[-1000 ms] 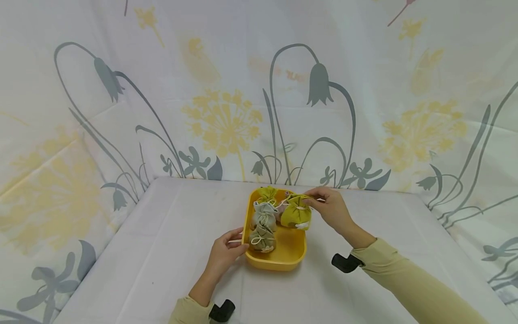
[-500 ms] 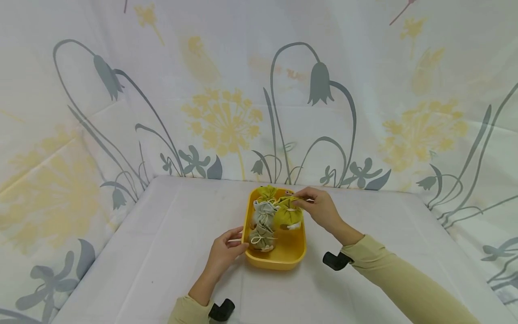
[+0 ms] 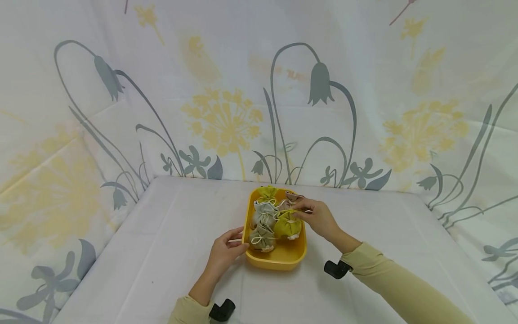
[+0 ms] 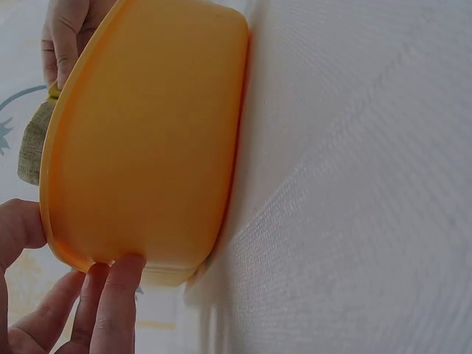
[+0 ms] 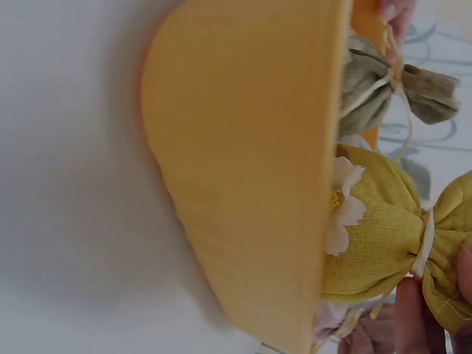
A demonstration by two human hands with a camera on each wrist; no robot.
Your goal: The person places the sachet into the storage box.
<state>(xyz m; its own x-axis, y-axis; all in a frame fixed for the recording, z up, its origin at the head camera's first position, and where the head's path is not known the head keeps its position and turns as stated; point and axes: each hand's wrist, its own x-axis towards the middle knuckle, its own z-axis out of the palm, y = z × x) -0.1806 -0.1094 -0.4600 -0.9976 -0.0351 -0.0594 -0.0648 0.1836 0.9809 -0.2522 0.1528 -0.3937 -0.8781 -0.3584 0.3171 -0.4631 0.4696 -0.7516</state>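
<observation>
My right hand point(image 3: 317, 218) pinches the gathered neck of a mustard-yellow drawstring pouch point(image 3: 288, 225), which sits low on the right side of a yellow plastic tub point(image 3: 297, 258). A white flower decorates that pouch point(image 5: 376, 221) in the right wrist view. My left hand point(image 3: 225, 249) holds the tub's left side, thumb at the rim and fingers against the outer wall point(image 4: 155, 147). Along the tub's left stand an olive-brown pouch point(image 3: 262, 238), a pale grey pouch point(image 3: 264, 213) and a yellow-green pouch point(image 3: 267, 193). A pinkish-brown pouch point(image 3: 292, 197) at the back right is partly hidden.
The tub stands on a white cloth-covered table point(image 3: 182, 225). Behind and at both sides hangs a white curtain point(image 3: 251, 90) printed with flowers. A black wrist device point(image 3: 337, 269) sits at the right cuff, another point(image 3: 221, 310) at the left.
The mustard-yellow pouch has moved left from the tub's right rim, then slightly toward me and lower. The pinkish-brown pouch behind it shows more. My left hand has stayed put.
</observation>
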